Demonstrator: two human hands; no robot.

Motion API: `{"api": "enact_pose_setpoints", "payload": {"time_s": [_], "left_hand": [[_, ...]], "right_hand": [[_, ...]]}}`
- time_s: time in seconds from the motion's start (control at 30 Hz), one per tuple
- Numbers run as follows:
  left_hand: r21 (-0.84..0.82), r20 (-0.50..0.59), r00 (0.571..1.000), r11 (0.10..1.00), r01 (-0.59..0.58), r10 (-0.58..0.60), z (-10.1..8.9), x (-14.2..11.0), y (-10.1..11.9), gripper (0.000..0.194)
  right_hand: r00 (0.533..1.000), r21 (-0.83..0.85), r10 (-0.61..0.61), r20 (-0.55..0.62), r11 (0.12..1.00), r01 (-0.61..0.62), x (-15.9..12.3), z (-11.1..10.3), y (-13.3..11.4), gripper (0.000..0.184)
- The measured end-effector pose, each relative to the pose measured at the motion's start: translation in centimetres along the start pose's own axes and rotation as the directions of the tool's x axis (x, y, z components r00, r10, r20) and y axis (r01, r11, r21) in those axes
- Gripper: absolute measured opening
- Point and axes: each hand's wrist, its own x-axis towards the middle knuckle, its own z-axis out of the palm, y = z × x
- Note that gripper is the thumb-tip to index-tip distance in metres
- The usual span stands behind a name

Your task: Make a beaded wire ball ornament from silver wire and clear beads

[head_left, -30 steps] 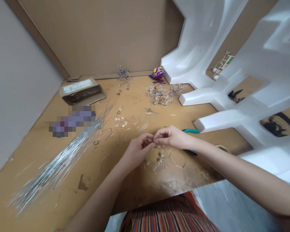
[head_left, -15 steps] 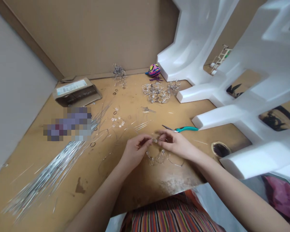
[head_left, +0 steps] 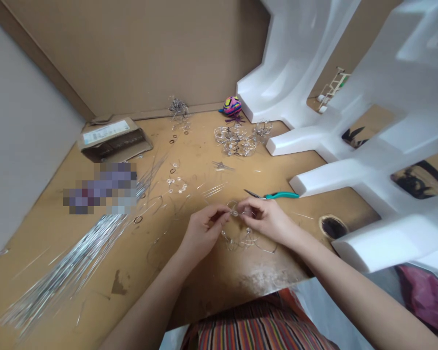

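Note:
My left hand (head_left: 203, 231) and my right hand (head_left: 264, 218) meet over the wooden work board (head_left: 219, 277). Their fingertips pinch the top of a beaded wire piece (head_left: 239, 238), which is made of thin silver wire loops with clear beads. A small wire ring with a bead (head_left: 234, 209) shows between my fingers. The lower loops of the piece hang just above the board or rest on it; I cannot tell which. Teal-handled pliers (head_left: 280, 195) lie just beyond my right hand, not touched.
A bundle of long silver wires (head_left: 71, 267) lies at left, with a pixelated purple object (head_left: 100, 188) and a cardboard box (head_left: 113, 141) beyond. Finished wire clusters (head_left: 235, 141), loose beads (head_left: 175, 184) and white foam packaging (head_left: 336, 175) stand farther back.
My right hand has moved off the pliers, which now show fully. The wire piece has come up between my hands. The whole view has shifted slightly as my head turned.

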Motion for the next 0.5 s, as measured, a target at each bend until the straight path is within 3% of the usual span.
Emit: {"api": "enact_pose_setpoints", "payload": {"time_s": [0.13, 0.33, 0.5], "left_hand": [[0.019, 0.000, 1.000, 1.000, -0.022, 0.022, 0.02, -0.06, 0.18, 0.013], [0.053, -0.027, 0.998, 0.997, -0.056, 0.058, 0.37, -0.11, 0.09, 0.015], [0.144, -0.055, 0.990, 0.982, -0.119, 0.128, 0.61, -0.18, -0.03, 0.015]], "right_hand": [[0.996, -0.203, -0.089, -0.018, 0.976, 0.084, 0.02, -0.28, -0.72, 0.013], [0.988, -0.421, -0.102, -0.119, 0.906, 0.043, -0.19, 0.34, -0.98, 0.008], [0.984, -0.519, -0.140, -0.107, 0.852, 0.065, -0.28, 0.58, -1.05, 0.012]]}}
